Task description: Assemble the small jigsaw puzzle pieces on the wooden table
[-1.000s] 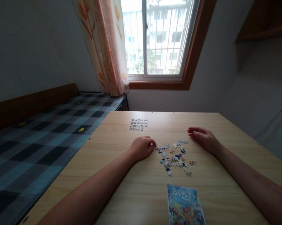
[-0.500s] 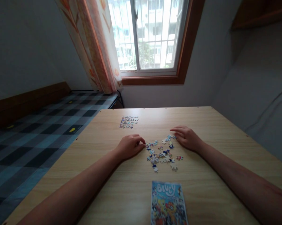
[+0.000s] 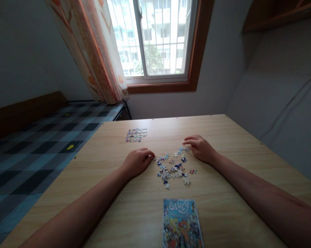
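Observation:
Loose jigsaw puzzle pieces [image 3: 174, 170] lie in a scattered pile at the middle of the table, some blue, some pale. At the pile's left edge, my left hand [image 3: 137, 161] has thumb and fingertips closed on a small puzzle piece [image 3: 154, 158], mostly covered by the fingers. My right hand [image 3: 200, 148] rests at the far right of the pile with its index finger stretched out and the others loosely bent. Light-blue pieces [image 3: 181, 150] lie just beside its fingertips. Farther back on the left, a joined block of puzzle pieces [image 3: 136, 135] lies flat.
A colourful card or box marked "Bluey" [image 3: 181, 220] lies near me on the wooden table [image 3: 114, 210]. Left of the table is a bed with a checked cover [image 3: 54, 137]. A curtain [image 3: 90, 51] hangs beside the barred window [image 3: 163, 38].
My view has turned slightly right, so everything sits farther left. The left fingertips and their piece have moved slightly off the pile. The right hand's fingers have shifted a little.

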Demonstrator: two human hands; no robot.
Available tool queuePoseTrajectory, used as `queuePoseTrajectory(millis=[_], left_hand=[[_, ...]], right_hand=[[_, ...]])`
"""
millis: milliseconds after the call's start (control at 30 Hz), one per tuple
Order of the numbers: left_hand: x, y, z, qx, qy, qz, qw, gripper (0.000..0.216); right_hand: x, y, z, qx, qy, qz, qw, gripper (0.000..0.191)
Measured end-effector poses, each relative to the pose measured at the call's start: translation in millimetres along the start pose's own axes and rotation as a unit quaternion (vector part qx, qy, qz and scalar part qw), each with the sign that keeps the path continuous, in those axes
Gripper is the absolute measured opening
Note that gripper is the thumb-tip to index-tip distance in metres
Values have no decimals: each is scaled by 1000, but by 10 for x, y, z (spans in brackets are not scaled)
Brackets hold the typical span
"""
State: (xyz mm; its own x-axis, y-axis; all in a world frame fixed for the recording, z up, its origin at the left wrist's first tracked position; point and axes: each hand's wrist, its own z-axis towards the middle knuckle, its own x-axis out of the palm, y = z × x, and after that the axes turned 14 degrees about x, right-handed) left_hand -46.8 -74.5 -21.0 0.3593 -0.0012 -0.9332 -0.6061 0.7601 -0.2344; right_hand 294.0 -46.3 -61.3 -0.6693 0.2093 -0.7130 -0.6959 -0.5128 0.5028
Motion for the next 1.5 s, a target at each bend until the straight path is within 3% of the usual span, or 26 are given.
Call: queuePoseTrajectory(millis=[233,400,533,767,1067,1367,1500], left_hand=[[11,8,15,12,-9,-3,1000,23],[3,10,7,15,-1,-1,1000,24],[-14,-11,-9,41,-3,7,999,27],[-43,-288,-16,181,-10,-2,983,26],[-15,-464,-19,219,45,-21,975,27],[-20,-449,-21,227,26,-18,973,26],[3,-438,-24,235,-13,-21,972,26]], right_hand=[[-51,74,-7,-7,-26,10,1000,39],[-131,251,-24,-39,-6,11,999,29],[-191,453,-24,-67,47,18,996,16],[-244,767,-21,-122,201,15,972,13],[-221,670,-19,-112,213,-47,970,14],[-253,579,23,-101,199,-88,971,11],[-242,582,14,-92,196,-90,972,12]])
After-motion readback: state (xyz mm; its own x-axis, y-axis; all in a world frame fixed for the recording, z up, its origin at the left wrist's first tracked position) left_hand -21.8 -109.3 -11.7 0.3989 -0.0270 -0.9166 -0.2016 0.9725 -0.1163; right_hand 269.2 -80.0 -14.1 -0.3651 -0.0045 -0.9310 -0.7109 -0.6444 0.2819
